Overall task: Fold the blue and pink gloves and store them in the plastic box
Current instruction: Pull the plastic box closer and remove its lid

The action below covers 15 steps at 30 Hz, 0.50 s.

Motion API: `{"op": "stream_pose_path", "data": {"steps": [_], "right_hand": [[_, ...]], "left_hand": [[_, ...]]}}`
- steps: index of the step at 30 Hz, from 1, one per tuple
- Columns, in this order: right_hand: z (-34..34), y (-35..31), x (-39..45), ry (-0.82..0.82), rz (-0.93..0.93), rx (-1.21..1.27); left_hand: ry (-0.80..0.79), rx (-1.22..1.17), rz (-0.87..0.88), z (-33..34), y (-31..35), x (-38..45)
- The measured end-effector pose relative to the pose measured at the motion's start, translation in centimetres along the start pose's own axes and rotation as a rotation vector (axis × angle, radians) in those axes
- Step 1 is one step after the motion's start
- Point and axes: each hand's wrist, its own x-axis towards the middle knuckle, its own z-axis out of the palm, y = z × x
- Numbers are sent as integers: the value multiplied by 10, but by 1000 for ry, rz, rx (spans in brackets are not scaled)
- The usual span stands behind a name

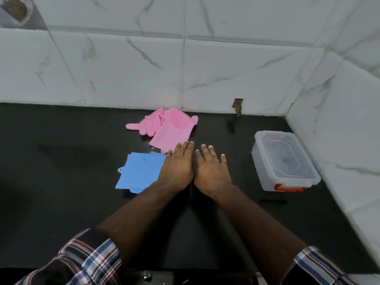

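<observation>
Two pink gloves lie in a loose pile near the back wall, one with its fingers pointing left. The blue gloves lie stacked flat in front of them, to the left of my hands. My left hand lies flat with straight fingers, covering the right edge of the blue gloves, its fingertips reaching the near edge of the pink pile. My right hand lies flat on the black counter beside it, holding nothing. The clear plastic box with a red latch stands at the right with its lid on.
The black counter ends at a white marble-tiled wall at the back and another on the right just past the box. A small chipped gap shows in the back tiles.
</observation>
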Motion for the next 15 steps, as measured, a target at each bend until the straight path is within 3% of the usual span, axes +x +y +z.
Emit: {"op": "stream_pose_path", "data": {"steps": [5, 8, 12, 15], "right_hand": [[-35, 64, -13, 109, 79, 23], [-60, 121, -13, 241, 238, 15], [-71, 185, -18, 145, 469, 2], [-59, 192, -19, 112, 401, -10]], "left_hand": [[-34, -229, 64, 24, 55, 21], [-76, -292, 59, 34, 81, 29], [-122, -311, 37, 42, 104, 36], [-138, -316, 27, 46, 111, 40]]}}
